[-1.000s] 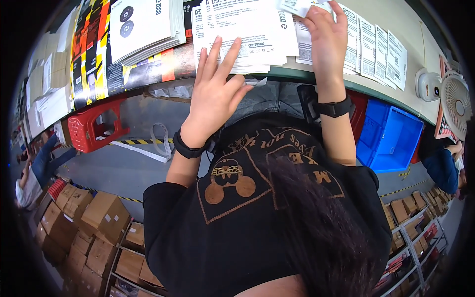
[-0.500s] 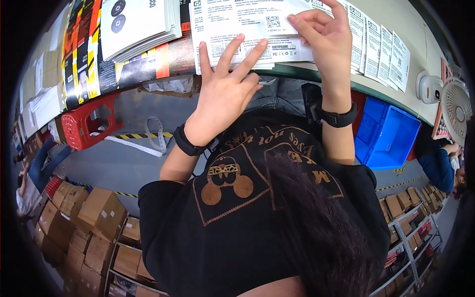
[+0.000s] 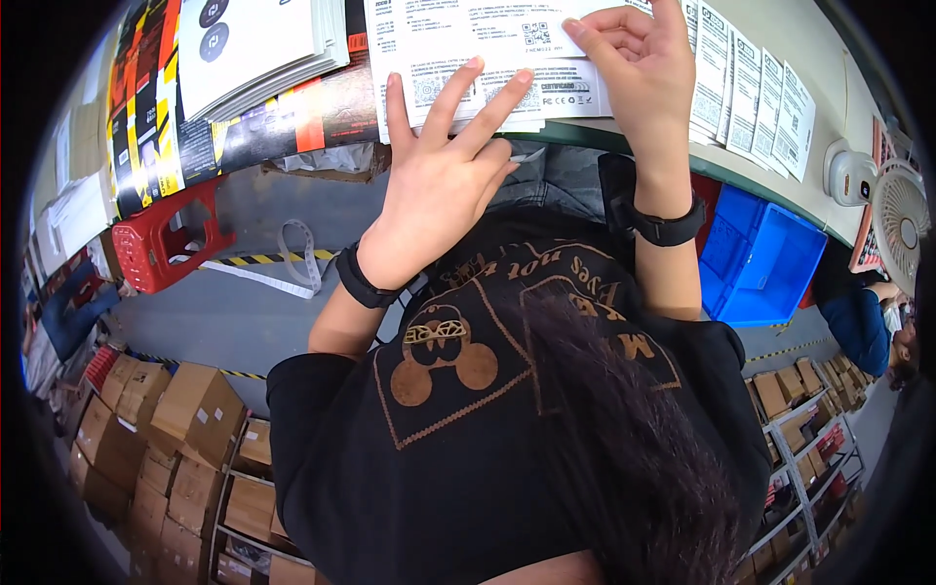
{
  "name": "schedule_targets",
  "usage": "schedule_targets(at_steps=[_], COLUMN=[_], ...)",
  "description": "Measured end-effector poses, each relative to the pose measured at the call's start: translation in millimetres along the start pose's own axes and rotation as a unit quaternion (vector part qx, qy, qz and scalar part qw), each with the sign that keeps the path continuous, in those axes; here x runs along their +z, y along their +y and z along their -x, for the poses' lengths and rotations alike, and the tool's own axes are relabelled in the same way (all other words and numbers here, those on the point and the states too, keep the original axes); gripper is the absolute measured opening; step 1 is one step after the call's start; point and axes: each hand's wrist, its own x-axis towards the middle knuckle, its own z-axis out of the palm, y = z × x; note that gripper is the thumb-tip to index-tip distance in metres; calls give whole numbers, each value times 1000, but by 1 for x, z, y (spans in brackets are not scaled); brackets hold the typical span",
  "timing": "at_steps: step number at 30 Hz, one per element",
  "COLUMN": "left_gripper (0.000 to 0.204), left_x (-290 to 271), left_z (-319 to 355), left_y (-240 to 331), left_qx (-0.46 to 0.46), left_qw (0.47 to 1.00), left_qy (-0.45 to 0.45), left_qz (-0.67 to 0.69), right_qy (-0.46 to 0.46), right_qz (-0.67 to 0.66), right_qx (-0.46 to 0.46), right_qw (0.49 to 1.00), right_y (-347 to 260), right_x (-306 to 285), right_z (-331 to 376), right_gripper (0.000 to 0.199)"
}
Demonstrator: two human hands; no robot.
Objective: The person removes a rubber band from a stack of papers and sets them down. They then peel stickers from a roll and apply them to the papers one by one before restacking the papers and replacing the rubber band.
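Observation:
White printed sheets (image 3: pixel 458 39) lie overlapped at the near edge of the table, with small print and square codes on them. My left hand (image 3: pixel 439 180) rests on their lower part, its fingers spread flat. At the right side of the top sheet is my right hand (image 3: pixel 648 73), thumb and fingers pinched at its edge beside a square code. The thumb tip shows, but the other fingertips are partly hidden. A fanned row of similar white printed pieces (image 3: pixel 746 102) lies to the right of this hand.
A stack of white printed packages (image 3: pixel 253 58) stands on the left over a black, yellow and orange printed surface (image 3: pixel 336 112). A white fan (image 3: pixel 897 210) stands at the right. Below the table are a blue bin (image 3: pixel 770 263) and a red stool (image 3: pixel 161 249).
The view has shifted slightly, and the stack on the left sits a little further left. My left hand stays spread on the sheets; my right hand keeps its pinch with little movement.

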Motion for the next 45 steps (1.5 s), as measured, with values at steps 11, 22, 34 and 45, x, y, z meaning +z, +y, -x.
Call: schedule_targets(at_steps=[11, 22, 34, 45], left_gripper=[18, 20, 18, 20], left_x=[0, 2, 3, -1], left_z=[1, 0, 5, 6], left_y=[0, -1, -6, -3], left_qx=[0, 5, 27, 14], left_qw=[1000, 1000, 1000, 999], left_qy=[-2, -2, 10, 41], left_qz=[0, -8, 9, 33], right_qy=[23, -10, 112, 183], right_qz=[122, 513, 330, 353], right_qx=[49, 29, 75, -29], right_qw=[991, 858, 934, 917], right_y=[-5, -21, -32, -52], right_x=[0, 13, -18, -68], right_z=[5, 7, 11, 7], right_gripper=[41, 53, 54, 35])
